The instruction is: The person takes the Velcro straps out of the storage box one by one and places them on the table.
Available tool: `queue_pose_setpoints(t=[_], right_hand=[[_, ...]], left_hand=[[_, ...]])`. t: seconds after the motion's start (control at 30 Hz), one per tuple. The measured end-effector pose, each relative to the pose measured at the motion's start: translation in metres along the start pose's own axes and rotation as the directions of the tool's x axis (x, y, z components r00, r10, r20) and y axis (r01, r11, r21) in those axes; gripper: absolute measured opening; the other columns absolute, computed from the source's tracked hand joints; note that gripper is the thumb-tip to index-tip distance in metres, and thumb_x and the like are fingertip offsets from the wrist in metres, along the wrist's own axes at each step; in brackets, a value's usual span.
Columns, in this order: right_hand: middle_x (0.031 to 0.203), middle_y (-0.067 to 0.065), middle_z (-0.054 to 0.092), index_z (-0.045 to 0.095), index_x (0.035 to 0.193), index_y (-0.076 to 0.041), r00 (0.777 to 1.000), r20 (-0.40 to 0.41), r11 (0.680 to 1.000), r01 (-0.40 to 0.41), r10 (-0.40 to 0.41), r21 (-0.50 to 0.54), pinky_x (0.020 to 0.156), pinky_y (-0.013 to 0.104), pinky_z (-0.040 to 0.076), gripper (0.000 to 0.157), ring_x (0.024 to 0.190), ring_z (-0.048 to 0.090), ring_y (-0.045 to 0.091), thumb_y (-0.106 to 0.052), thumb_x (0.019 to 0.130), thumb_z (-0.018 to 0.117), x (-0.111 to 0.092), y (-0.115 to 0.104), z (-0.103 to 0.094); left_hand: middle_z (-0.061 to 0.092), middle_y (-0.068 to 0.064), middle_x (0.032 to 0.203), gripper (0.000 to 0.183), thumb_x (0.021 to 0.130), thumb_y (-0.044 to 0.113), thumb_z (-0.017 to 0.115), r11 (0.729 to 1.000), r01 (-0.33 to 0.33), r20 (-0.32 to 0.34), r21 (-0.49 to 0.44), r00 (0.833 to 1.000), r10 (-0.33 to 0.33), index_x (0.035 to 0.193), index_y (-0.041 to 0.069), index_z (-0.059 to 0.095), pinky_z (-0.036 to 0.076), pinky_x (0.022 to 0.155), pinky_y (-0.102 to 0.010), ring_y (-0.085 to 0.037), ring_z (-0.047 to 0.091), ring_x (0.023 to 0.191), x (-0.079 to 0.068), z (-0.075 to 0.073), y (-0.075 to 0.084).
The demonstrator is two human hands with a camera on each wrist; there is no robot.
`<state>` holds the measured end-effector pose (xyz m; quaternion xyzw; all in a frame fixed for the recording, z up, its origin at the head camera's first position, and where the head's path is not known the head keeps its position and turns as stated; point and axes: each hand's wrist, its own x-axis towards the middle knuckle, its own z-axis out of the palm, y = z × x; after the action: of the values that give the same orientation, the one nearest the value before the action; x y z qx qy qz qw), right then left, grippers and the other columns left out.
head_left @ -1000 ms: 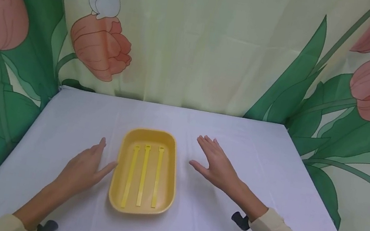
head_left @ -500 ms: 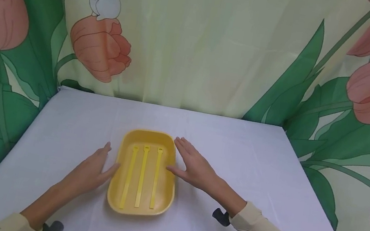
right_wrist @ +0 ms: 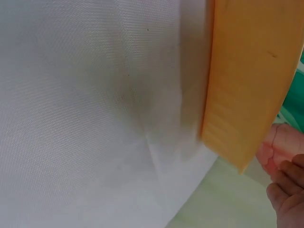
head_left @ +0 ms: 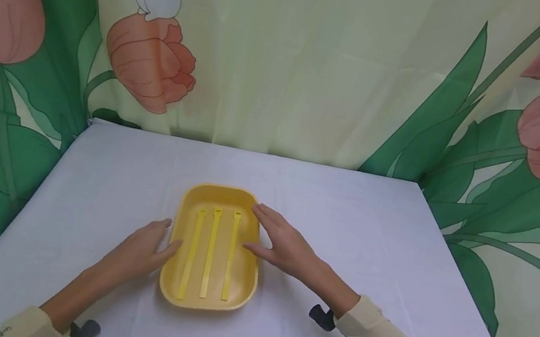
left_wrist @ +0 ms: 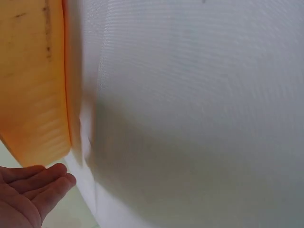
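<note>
A yellow plastic tray (head_left: 240, 296) stands on the white-covered table, its long sides running away from me. Inside lie three thin yellow strips (head_left: 209, 259), each with a small slotted head at the far end, like cable ties. My left hand (head_left: 139, 248) is at the tray's left side, fingers extended and thumb over the rim. On the opposite side, my right hand (head_left: 286, 246) has straight fingers along the right rim, its thumb overlapping the edge. Both wrist views show the tray's outer wall (left_wrist: 35, 95) low on the cloth, with relaxed fingers near its end.
White cloth (head_left: 346, 222) covers the table around the tray. Behind it hangs a pale curtain (head_left: 286, 65) printed with tulips and a white animal. A dark wrist-worn device (head_left: 322, 317) sits under the right wrist, another (head_left: 85, 333) under the left.
My right hand has moved left from open table to the tray's right rim. The left hand has shifted slightly right, its thumb now over the left rim. The tray and strips stay put.
</note>
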<state>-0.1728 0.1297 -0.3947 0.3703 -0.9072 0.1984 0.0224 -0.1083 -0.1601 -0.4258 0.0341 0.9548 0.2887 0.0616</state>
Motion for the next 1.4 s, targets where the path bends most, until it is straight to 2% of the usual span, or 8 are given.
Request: queue_pose_setpoints(t=[0.13,0.23,0.47,0.73,0.9,1.13,1.4], right_hand=[[0.146,0.006,0.038,0.037,0.144,-0.007,1.000,0.009,1.000,0.012,-0.012,0.014,0.102,0.033,0.038,0.077,0.133,0.034,0.017,-0.038,0.084,0.071,0.005,-0.004,0.002],[0.146,0.006,0.038,0.036,0.145,-0.006,1.000,0.027,1.000,0.009,-0.010,0.020,0.101,0.033,0.039,0.077,0.132,0.037,0.019,-0.039,0.084,0.070,0.008,-0.006,0.004],[0.146,0.007,0.039,0.037,0.144,-0.006,0.999,0.041,1.000,0.026,-0.027,0.008,0.100,0.035,0.040,0.076,0.131,0.039,0.021,-0.040,0.084,0.070,0.013,-0.007,0.006],[0.144,0.007,0.041,0.038,0.144,-0.007,0.995,0.050,0.997,0.082,-0.082,-0.004,0.099,0.032,0.041,0.075,0.129,0.042,0.020,-0.041,0.084,0.070,0.018,-0.009,0.010],[0.143,0.008,0.043,0.039,0.143,-0.007,0.993,0.044,0.993,0.113,-0.113,-0.015,0.099,0.032,0.042,0.075,0.127,0.044,0.021,-0.041,0.084,0.070,0.020,-0.008,0.010],[0.144,0.008,0.040,0.036,0.144,-0.007,0.991,0.106,0.994,0.077,-0.085,0.075,0.101,0.033,0.039,0.075,0.130,0.040,0.020,-0.040,0.085,0.068,0.022,-0.006,0.018],[0.145,0.010,0.040,0.035,0.144,-0.005,0.981,0.126,0.985,0.132,-0.145,0.106,0.103,0.033,0.037,0.074,0.131,0.038,0.021,-0.036,0.086,0.069,0.032,-0.008,0.023]], left_hand=[[0.056,-0.024,0.119,0.054,0.095,0.035,0.053,0.998,-0.015,0.001,-0.054,1.000,0.015,0.129,-0.007,0.045,0.048,0.087,-0.047,-0.035,0.056,0.106,0.002,0.000,0.000],[0.061,-0.017,0.110,0.048,0.094,0.035,0.055,0.995,-0.012,0.020,-0.101,1.000,0.014,0.122,-0.004,0.048,0.052,0.077,-0.041,-0.026,0.060,0.093,0.003,0.000,0.000],[0.059,-0.019,0.118,0.048,0.095,0.038,0.051,0.993,0.014,0.025,-0.121,1.000,-0.011,0.122,-0.002,0.050,0.050,0.085,-0.047,-0.033,0.057,0.106,0.002,-0.003,0.004],[0.055,-0.022,0.125,0.050,0.096,0.030,0.051,0.988,0.002,0.012,-0.156,1.000,0.000,0.132,-0.004,0.046,0.052,0.084,-0.046,-0.035,0.057,0.109,0.001,-0.003,0.004],[0.053,-0.024,0.128,0.050,0.096,0.026,0.050,0.976,-0.009,0.011,-0.217,1.000,0.011,0.137,-0.003,0.041,0.053,0.081,-0.042,-0.035,0.057,0.110,0.001,-0.004,0.004],[0.051,-0.025,0.129,0.050,0.096,0.023,0.049,0.967,0.006,0.025,-0.256,1.000,0.000,0.137,-0.004,0.041,0.052,0.084,-0.043,-0.036,0.056,0.111,0.001,0.002,-0.001],[0.049,-0.025,0.132,0.051,0.098,0.023,0.048,0.951,-0.001,0.039,-0.308,0.999,0.014,0.138,-0.006,0.039,0.049,0.089,-0.046,-0.037,0.054,0.114,0.005,0.000,-0.004]])
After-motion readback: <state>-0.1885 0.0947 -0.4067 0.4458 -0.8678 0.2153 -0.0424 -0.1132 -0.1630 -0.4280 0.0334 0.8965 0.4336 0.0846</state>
